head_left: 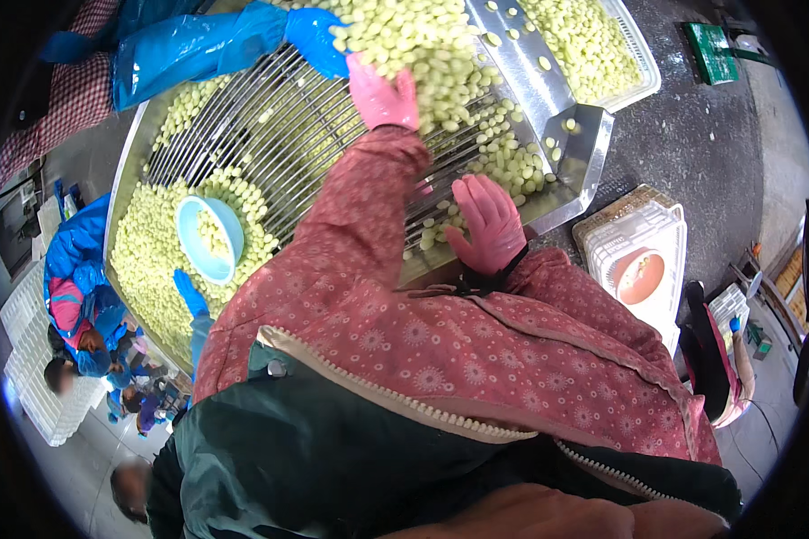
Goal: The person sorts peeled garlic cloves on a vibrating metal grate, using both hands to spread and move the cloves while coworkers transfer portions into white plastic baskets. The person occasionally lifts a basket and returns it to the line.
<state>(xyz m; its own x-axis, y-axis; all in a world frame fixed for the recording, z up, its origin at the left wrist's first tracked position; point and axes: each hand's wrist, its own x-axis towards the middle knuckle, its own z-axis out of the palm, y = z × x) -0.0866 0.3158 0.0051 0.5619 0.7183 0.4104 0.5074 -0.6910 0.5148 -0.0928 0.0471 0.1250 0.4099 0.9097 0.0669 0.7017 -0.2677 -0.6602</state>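
Pale green, grape-like fruits [404,27] lie heaped on a slotted metal rack [296,128] on a steel sorting table. My left hand [385,98], in a pink glove, reaches to the near side of the heap, thumb apart from the fingers, touching loose fruits. Close by its fingertips is a co-worker's blue-gloved hand [317,40]. My right hand [487,226], also pink-gloved, hovers with fingers spread over the table's near right part, beside scattered fruits [509,162]. A light blue bowl [236,232] with some fruits inside rests tilted on the fruits at the left.
A metal chute [522,60] runs along the right side, beside a white crate [647,84] of fruits. Stacked crates [674,269] with a reddish bowl [640,276] stand lower right. Another blue-gloved hand [190,293] is at the left edge. Several people and white crate stacks [23,337] are farther left.
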